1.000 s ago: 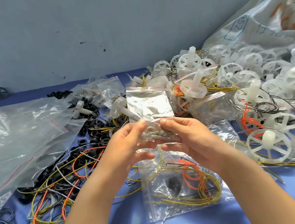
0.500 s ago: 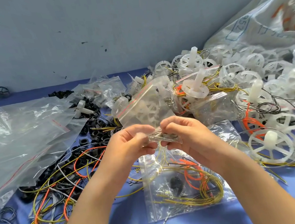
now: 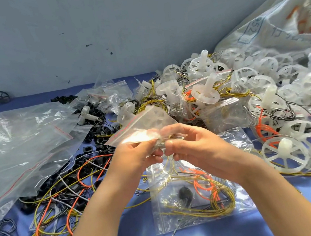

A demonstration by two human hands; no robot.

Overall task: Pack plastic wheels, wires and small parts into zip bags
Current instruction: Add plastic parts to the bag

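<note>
Hands at work over a table of loose parts

Left hand [image 3: 136, 156] and right hand [image 3: 192, 144] pinch a small zip bag [image 3: 141, 125] above scattered wires [image 3: 62, 201].

Small bag [image 3: 143, 125] mid-scene, held between left hand [image 3: 136, 156] and right hand [image 3: 194, 144], above table [image 3: 303, 207]. Filled bag [image 3: 198, 198] flat on table beneath hands. Wire tangle [image 3: 59, 207] front left; rings [image 3: 97, 134] behind it; big bags [image 3: 18, 141] far left. Wheel pile [image 3: 245, 77] right, behind; sack [image 3: 277, 26] behind pile.

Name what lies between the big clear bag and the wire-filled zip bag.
Head view: a tangle of loose yellow and orange wires over black rings.
</note>
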